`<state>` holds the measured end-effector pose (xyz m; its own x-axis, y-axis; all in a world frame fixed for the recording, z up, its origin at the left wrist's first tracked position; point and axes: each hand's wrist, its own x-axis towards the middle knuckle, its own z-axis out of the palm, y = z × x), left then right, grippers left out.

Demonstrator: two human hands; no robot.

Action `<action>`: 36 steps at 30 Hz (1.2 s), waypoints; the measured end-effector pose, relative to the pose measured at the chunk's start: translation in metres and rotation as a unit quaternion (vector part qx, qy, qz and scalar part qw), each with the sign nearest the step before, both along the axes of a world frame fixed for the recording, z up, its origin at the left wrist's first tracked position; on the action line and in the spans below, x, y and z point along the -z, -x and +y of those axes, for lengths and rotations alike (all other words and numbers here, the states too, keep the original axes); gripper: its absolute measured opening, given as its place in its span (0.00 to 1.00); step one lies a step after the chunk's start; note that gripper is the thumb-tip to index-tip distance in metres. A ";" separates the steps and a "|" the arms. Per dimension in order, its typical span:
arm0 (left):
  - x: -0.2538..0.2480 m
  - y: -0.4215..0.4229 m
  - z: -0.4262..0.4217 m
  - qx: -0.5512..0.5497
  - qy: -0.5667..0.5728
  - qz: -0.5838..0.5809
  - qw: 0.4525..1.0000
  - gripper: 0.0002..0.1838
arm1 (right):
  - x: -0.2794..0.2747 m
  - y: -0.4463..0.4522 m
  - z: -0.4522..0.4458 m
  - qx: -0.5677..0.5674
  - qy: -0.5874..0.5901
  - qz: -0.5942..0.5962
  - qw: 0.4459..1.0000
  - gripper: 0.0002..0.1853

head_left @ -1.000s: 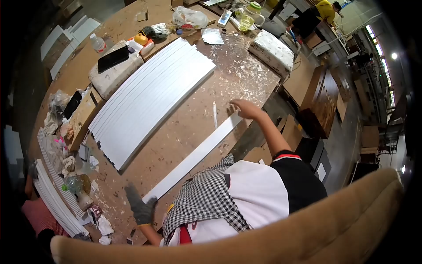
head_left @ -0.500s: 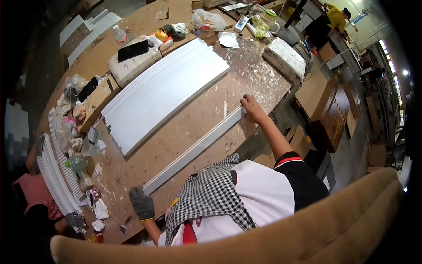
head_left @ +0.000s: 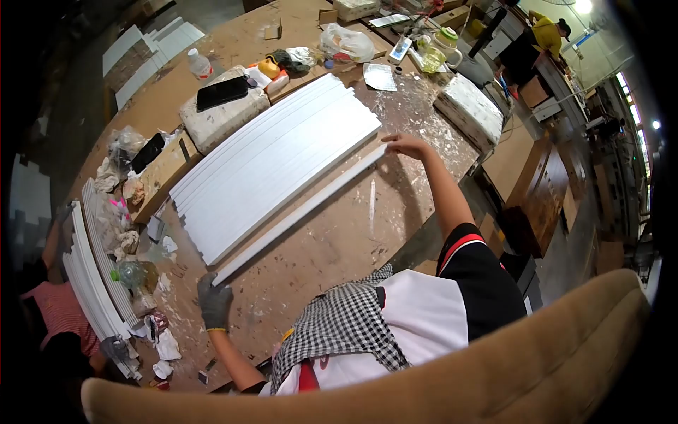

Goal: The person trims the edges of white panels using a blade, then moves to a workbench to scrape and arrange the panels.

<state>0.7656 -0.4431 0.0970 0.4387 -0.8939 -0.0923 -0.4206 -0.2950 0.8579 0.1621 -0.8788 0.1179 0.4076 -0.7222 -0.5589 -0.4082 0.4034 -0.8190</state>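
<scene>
A long narrow white strip (head_left: 300, 212) is held at both ends over the wooden table (head_left: 339, 240), slanting from lower left to upper right. My left hand (head_left: 214, 302), in a grey glove, is closed on its near-left end. The bare fingers of my right hand (head_left: 406, 146) grip the far-right end. Just beyond the strip lies a row of similar white strips (head_left: 275, 166), set side by side with uneven ends. A narrow space shows between this row and the held strip.
Padded blocks carry a phone (head_left: 222, 93) and stand at the right edge (head_left: 470, 109). Clutter includes a green-lidded jug (head_left: 439, 51), plastic bags (head_left: 346, 44) and a plastic bottle (head_left: 134, 274). Another person (head_left: 63, 311) is beside more white strips (head_left: 92, 290) at left; a yellow-clothed person (head_left: 544, 35) is farther back.
Both hands have moved the strip away from my body, toward the row of white strips. It has turned to show a narrower face.
</scene>
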 end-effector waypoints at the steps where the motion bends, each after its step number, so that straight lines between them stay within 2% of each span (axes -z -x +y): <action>1: 0.002 0.003 -0.012 -0.022 -0.004 -0.024 0.999 0.22 | 0.002 -0.009 -0.006 0.045 0.015 -0.014 0.999 0.27; 3: 0.004 0.008 -0.036 -0.066 -0.014 -0.071 0.995 0.20 | 0.015 -0.017 -0.029 0.072 0.006 -0.040 0.997 0.25; 5: 0.018 0.009 -0.043 -0.134 -0.045 -0.053 0.988 0.21 | 0.017 -0.027 -0.038 0.095 0.032 0.064 0.993 0.25; 6: 0.029 0.010 -0.039 -0.155 -0.030 -0.094 0.983 0.23 | 0.019 -0.031 -0.040 0.106 0.045 0.115 0.987 0.26; 8: 0.038 0.019 -0.045 -0.187 -0.025 -0.158 0.969 0.29 | 0.032 -0.025 -0.043 0.141 0.219 0.249 0.933 0.26; 9: 0.027 0.025 -0.042 -0.218 -0.032 -0.195 0.956 0.32 | 0.041 -0.027 -0.046 0.143 0.304 0.299 0.893 0.26; 11: -0.001 0.037 -0.055 -0.189 -0.003 -0.308 0.933 0.49 | 0.077 -0.026 -0.056 0.217 0.377 0.091 0.896 0.22; 13: 0.014 0.023 -0.059 -0.133 0.021 -0.284 0.949 0.59 | 0.072 -0.049 -0.049 0.268 0.321 -0.014 0.908 0.24; 15: 0.016 0.020 -0.074 -0.102 0.041 -0.118 0.987 0.60 | 0.090 -0.065 -0.053 0.292 0.294 0.028 0.909 0.25; 16: 0.019 0.017 -0.076 -0.079 0.059 -0.031 0.995 0.61 | 0.093 -0.064 -0.056 0.276 0.294 -0.009 0.915 0.25; 19: 0.025 0.017 -0.080 -0.065 0.029 -0.125 0.990 0.59 | 0.104 -0.042 -0.082 0.235 0.275 -0.117 0.925 0.25; 20: 0.020 0.016 -0.080 -0.057 0.026 -0.054 0.997 0.55 | 0.105 -0.038 -0.083 0.224 0.267 -0.148 0.926 0.25; 21: 0.026 0.004 -0.075 -0.039 0.036 -0.054 0.997 0.53 | 0.102 -0.038 -0.080 0.232 0.232 -0.190 0.925 0.25; 23: 0.035 -0.032 -0.067 0.003 0.063 -0.050 0.997 0.48 | 0.084 -0.029 -0.090 0.212 0.230 -0.083 0.946 0.24; 24: 0.017 -0.035 -0.068 -0.148 0.141 0.339 0.918 0.44 | 0.076 -0.033 -0.103 0.193 0.254 -0.070 0.945 0.23; 27: -0.026 -0.058 -0.114 -0.246 0.144 0.356 0.890 0.43 | 0.064 -0.048 -0.142 0.148 0.293 -0.042 0.944 0.23; 29: 0.014 -0.083 -0.147 -0.136 0.150 0.194 0.960 0.44 | 0.069 -0.064 -0.177 0.125 0.293 -0.051 0.947 0.24; 30: 0.031 -0.098 -0.163 -0.077 0.153 0.111 0.979 0.45 | 0.071 -0.070 -0.191 0.101 0.299 -0.014 0.949 0.25; 31: 0.033 -0.105 -0.180 -0.058 0.171 0.107 0.978 0.46 | 0.080 -0.076 -0.207 0.076 0.303 0.018 0.950 0.25; 33: 0.038 -0.112 -0.215 -0.018 0.206 0.103 0.973 0.48 | 0.081 -0.105 -0.212 0.068 0.328 0.000 0.942 0.27; 34: 0.060 -0.123 -0.224 -0.022 0.205 0.061 0.977 0.49 | 0.078 -0.112 -0.214 0.059 0.335 0.028 0.940 0.27; 36: 0.056 -0.123 -0.232 -0.029 0.165 0.013 0.986 0.48 | 0.082 -0.112 -0.214 0.052 0.330 0.050 0.941 0.27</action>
<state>0.8883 -0.6751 0.0413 0.4920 -0.8505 0.1862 -0.3868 -0.0219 0.9219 0.2737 -1.0931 0.0361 0.2839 -0.9588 -0.0075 -0.4836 -0.1364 -0.8646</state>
